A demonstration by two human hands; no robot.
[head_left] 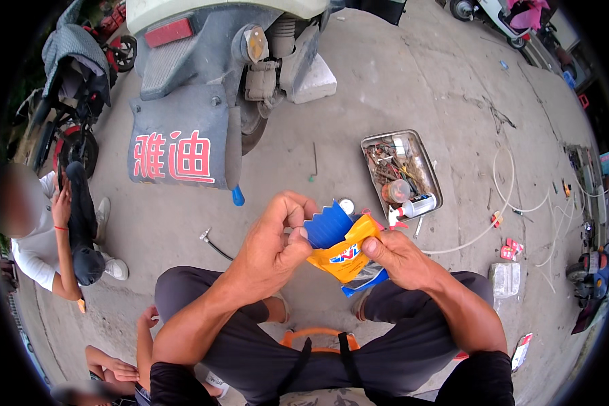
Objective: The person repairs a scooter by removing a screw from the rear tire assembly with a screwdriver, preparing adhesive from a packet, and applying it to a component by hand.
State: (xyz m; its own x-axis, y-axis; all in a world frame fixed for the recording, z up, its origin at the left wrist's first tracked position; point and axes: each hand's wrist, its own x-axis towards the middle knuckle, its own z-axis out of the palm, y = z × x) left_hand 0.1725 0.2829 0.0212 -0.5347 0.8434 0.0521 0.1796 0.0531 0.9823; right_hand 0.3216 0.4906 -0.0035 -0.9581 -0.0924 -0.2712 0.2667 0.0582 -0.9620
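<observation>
In front of my knees I hold a yellow and blue plastic packet [346, 262] with a see-through lower part. A blue plastic piece with a zigzag edge [327, 228] stands at its top left. My left hand [275, 231] is closed on that blue piece, thumb against fingers. My right hand [400, 258] pinches the packet's right side between thumb and fingers. Whether the blue piece is still joined to the packet I cannot tell. What lies inside the packet is mostly hidden.
A scooter's rear with a dark mudflap [142, 125] stands ahead. To the right lies a metal tray [432, 157] with tools, a jar and a spray bottle. A clear hose [463, 245] curls beside it. One person [37, 260] sits at left; another person's hand [122, 370] shows below.
</observation>
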